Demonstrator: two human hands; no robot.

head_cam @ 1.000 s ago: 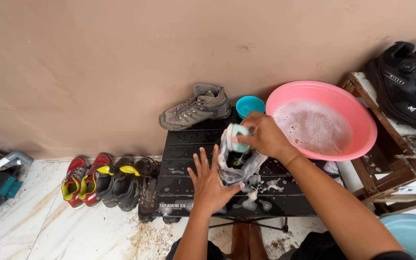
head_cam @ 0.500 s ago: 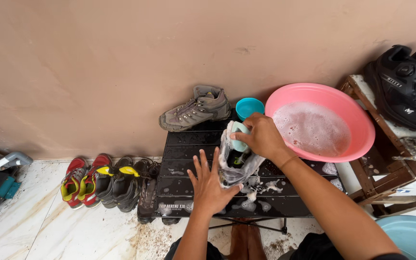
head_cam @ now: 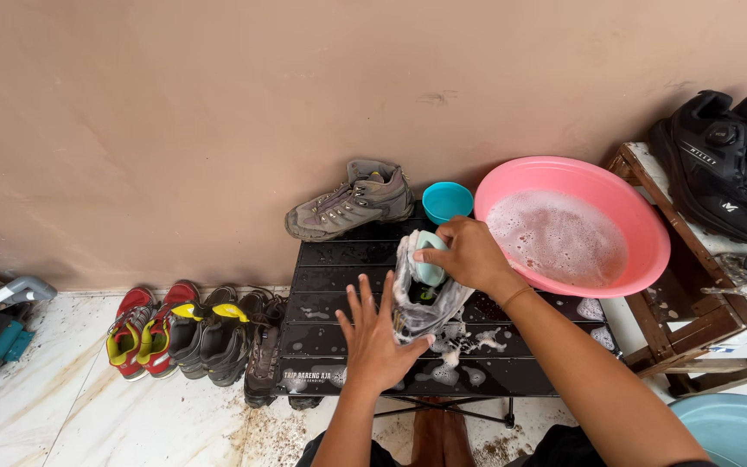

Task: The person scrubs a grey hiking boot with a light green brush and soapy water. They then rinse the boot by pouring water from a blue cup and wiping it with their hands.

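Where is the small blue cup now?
In the head view, the small blue cup stands by the wall, between the grey boot and the pink basin.

Your right hand (head_cam: 469, 255) grips a pale teal brush (head_cam: 430, 268) against a grey shoe (head_cam: 425, 298) streaked with white foam, with a touch of green showing inside it. Your left hand (head_cam: 373, 342) lies on the shoe's side. The desk (head_cam: 339, 329) is black, slatted and wet, dotted with white suds. Behind stand a grey-brown boot (head_cam: 352, 201) and a small turquoise cup (head_cam: 447, 201). The basin (head_cam: 624, 203) is pink, its water milky with white bubbles. To your right sit black shoes (head_cam: 728, 169) on a brown wooden crate (head_cam: 663, 316). On the white, brown-veined floor (head_cam: 71, 415) you see red-and-yellow shoes (head_cam: 136, 333) beside black ones with yellow tabs (head_cam: 209, 333). The wall (head_cam: 218, 104) is plain tan
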